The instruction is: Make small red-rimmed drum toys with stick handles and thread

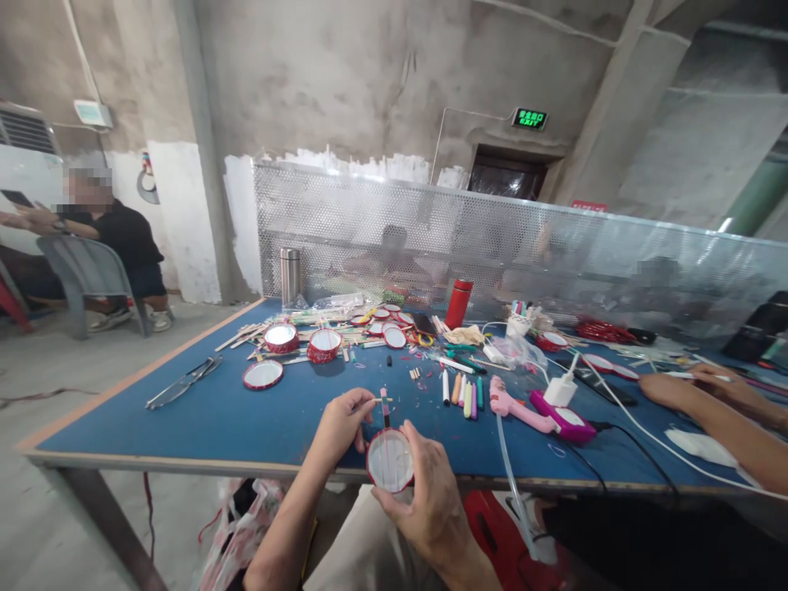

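Observation:
My right hand [431,484] is wrapped round a small red-rimmed drum [390,461] with a white face, held at the table's front edge. From the drum's top a narrow neck [386,410] sticks up, pinkish above and dark below. A thin line runs from it down over the white face. My left hand [345,420] pinches a thin wooden stick [380,400] that lies across the neck near its top. Beyond my hands are several markers [463,394] in a row and a pink glue gun [517,408].
More red-rimmed drums [324,345] and loose sticks cover the back of the blue table [203,435]. Scissors [185,383] lie at left. A red bottle [459,304] and a steel flask [290,277] stand behind. Cables run at right, beside a co-worker's arms [707,410].

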A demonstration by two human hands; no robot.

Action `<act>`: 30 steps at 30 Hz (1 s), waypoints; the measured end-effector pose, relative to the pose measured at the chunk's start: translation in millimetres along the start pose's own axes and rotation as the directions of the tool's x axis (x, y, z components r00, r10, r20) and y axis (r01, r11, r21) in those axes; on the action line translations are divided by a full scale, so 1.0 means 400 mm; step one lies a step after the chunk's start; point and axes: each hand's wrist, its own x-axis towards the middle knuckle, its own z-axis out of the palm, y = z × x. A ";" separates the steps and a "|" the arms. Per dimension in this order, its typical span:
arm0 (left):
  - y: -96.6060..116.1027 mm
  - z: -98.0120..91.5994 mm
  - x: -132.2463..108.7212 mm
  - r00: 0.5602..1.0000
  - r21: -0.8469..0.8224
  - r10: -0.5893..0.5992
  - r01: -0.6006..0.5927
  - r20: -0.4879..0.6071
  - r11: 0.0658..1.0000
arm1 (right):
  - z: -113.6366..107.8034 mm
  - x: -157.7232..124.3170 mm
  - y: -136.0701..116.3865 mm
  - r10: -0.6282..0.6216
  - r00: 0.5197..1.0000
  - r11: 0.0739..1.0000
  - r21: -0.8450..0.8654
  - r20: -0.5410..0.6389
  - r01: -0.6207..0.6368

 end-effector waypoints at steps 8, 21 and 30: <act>0.005 -0.001 -0.001 1.000 0.013 0.002 -0.002 -0.005 1.000 | -0.002 0.003 0.005 -0.014 1.000 1.000 -0.013 0.017 0.015; 0.008 0.000 -0.003 1.000 0.000 0.001 -0.001 -0.018 1.000 | 0.005 0.010 -0.003 -0.031 0.999 0.997 -0.067 0.013 0.032; 0.001 0.001 0.000 1.000 -0.025 0.000 0.000 -0.024 1.000 | -0.002 0.019 -0.007 -0.052 0.999 0.996 -0.071 -0.002 0.052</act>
